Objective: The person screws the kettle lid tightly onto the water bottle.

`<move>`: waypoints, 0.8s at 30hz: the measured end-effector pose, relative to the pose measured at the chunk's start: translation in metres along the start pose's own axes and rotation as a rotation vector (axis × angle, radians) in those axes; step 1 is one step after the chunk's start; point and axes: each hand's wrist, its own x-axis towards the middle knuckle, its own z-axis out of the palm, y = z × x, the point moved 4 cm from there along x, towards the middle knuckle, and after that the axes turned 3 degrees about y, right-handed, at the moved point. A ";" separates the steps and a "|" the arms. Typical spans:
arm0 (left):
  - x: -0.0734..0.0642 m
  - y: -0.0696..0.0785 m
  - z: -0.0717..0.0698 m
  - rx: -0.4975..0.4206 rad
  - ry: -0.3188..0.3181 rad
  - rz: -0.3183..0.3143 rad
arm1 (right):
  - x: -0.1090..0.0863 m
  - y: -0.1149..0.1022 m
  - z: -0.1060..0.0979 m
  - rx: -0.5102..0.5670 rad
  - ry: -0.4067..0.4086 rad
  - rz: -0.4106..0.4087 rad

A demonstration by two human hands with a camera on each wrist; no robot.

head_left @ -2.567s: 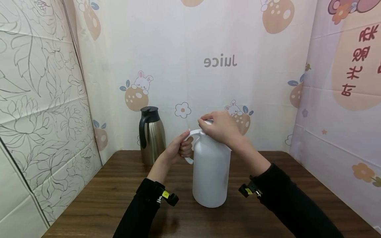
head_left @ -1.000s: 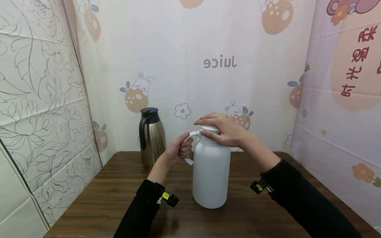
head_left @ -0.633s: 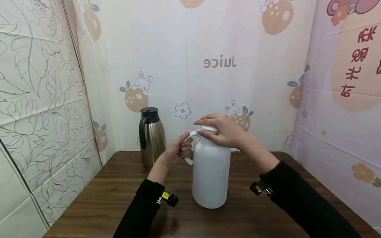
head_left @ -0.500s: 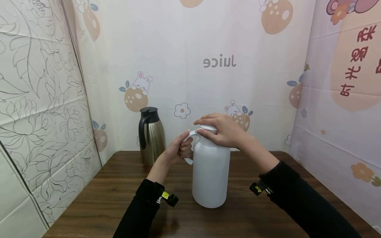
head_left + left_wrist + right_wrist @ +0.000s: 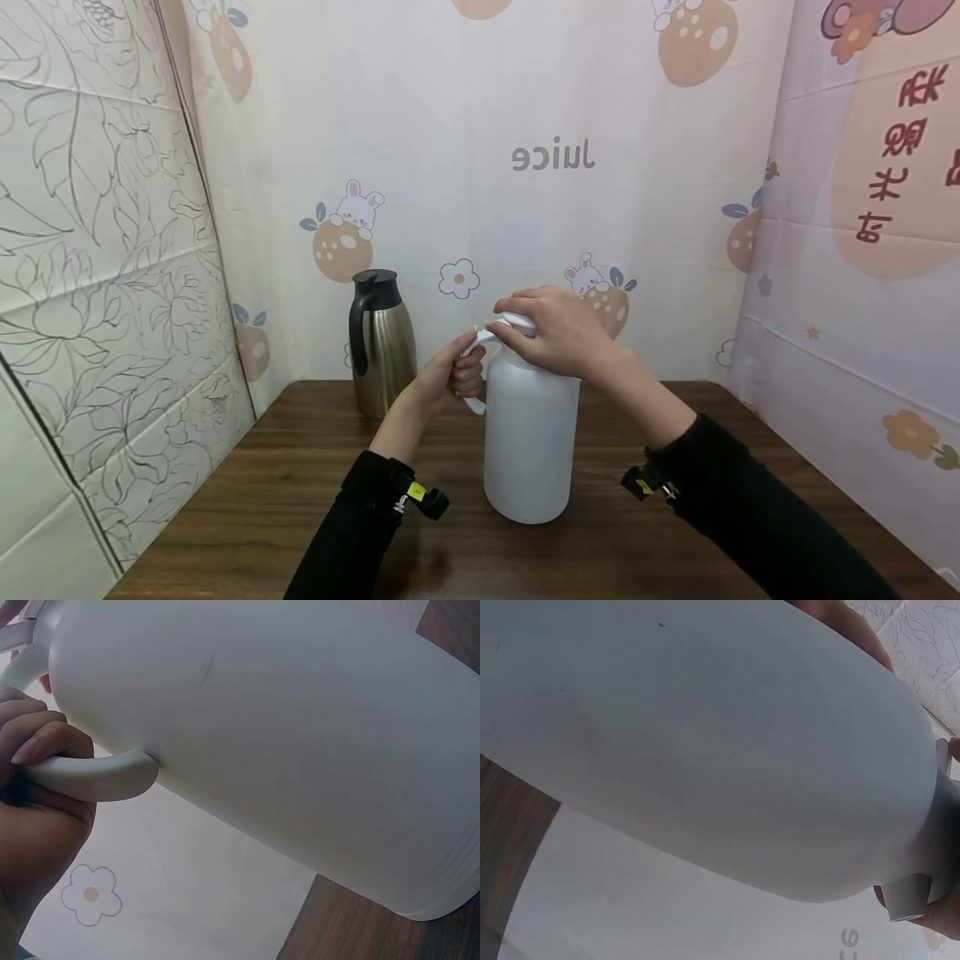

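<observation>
A white thermos jug (image 5: pixel 531 450) stands upright on the table in front of me. My left hand (image 5: pixel 450 373) grips its side handle (image 5: pixel 112 777), fingers curled round it in the left wrist view. At the top, my right hand (image 5: pixel 564 335) holds the white lid (image 5: pixel 519 322), thumb on the near side and fingers over the far side. The palm hides most of the lid. In the right wrist view the short spout (image 5: pixel 906 898) juts out beneath the right hand, at the end opposite the handle.
Behind and to the left, a gold-coloured steel thermos jug (image 5: pixel 386 354) with black top and handle stands near the back edge. The brown wooden table (image 5: pixel 300 500) is enclosed by printed curtains (image 5: pixel 465 167) at the back and sides.
The right hand shifts back and forth at the lid, lately turning to the left with its wrist swinging inward. The left hand keeps its hold on the handle, and the jug stays put.
</observation>
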 end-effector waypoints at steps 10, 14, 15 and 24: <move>0.001 0.000 0.000 0.003 -0.010 0.007 | 0.002 -0.010 0.000 -0.079 -0.013 0.112; 0.000 0.000 0.000 -0.007 -0.005 0.005 | 0.003 -0.014 -0.001 -0.105 0.001 0.132; 0.000 0.000 0.000 -0.009 -0.004 0.004 | 0.004 -0.015 -0.001 -0.117 0.006 0.135; 0.000 0.000 0.001 0.009 0.009 0.001 | 0.008 -0.024 0.004 -0.296 0.009 0.245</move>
